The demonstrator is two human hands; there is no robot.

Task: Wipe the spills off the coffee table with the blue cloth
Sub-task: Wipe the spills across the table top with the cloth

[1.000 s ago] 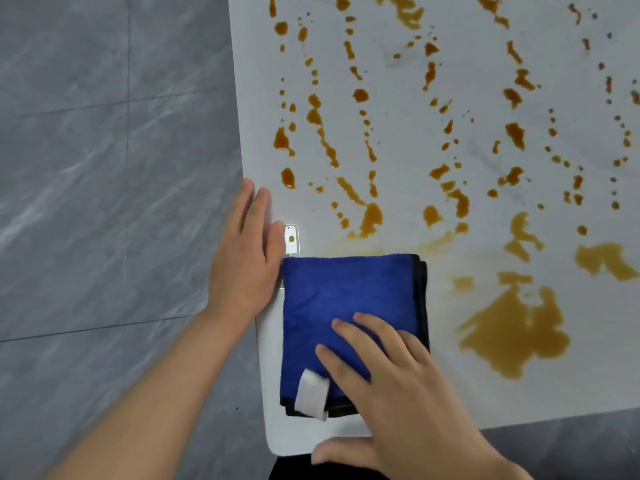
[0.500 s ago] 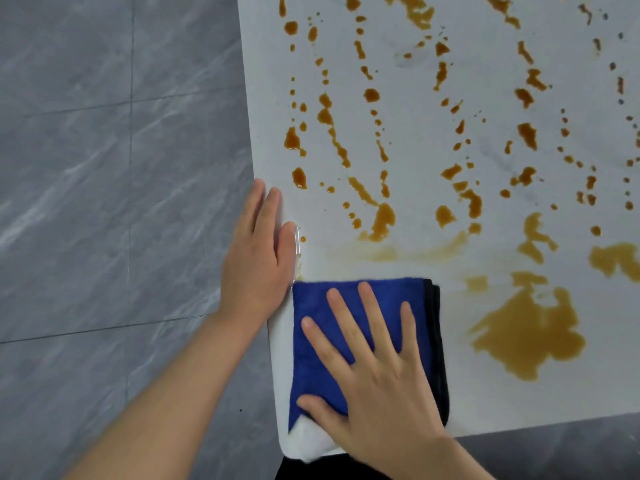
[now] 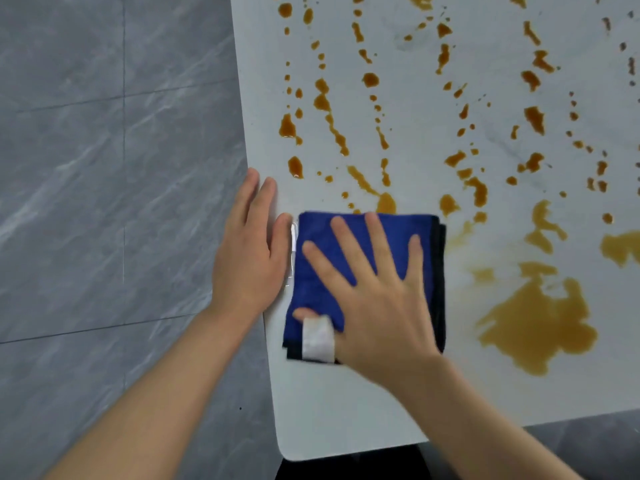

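A folded blue cloth [image 3: 322,271] with a dark edge and a white tag lies flat near the left edge of the white coffee table [image 3: 346,410]. My right hand [image 3: 374,292] presses down on it, palm flat and fingers spread. Flat on the table's left edge rests my left hand [image 3: 251,254], fingers together, just beside the cloth. Brown spills cover the tabletop: a large puddle [image 3: 536,323] to the right of the cloth, and several drips and streaks [image 3: 346,140] beyond it. The cloth's far edge touches one brown blot [image 3: 385,202].
Grey marbled floor tiles [image 3: 104,202] lie left of the table. The table's rounded near corner [image 3: 287,452] sits close to my body. A faint wet smear [image 3: 457,233] shows right of the cloth. More brown splashes [image 3: 620,247] run to the right edge.
My right hand has pushed the cloth away from the near edge toward the spills, after first pulling it toward me. The left hand stays on the table's edge.
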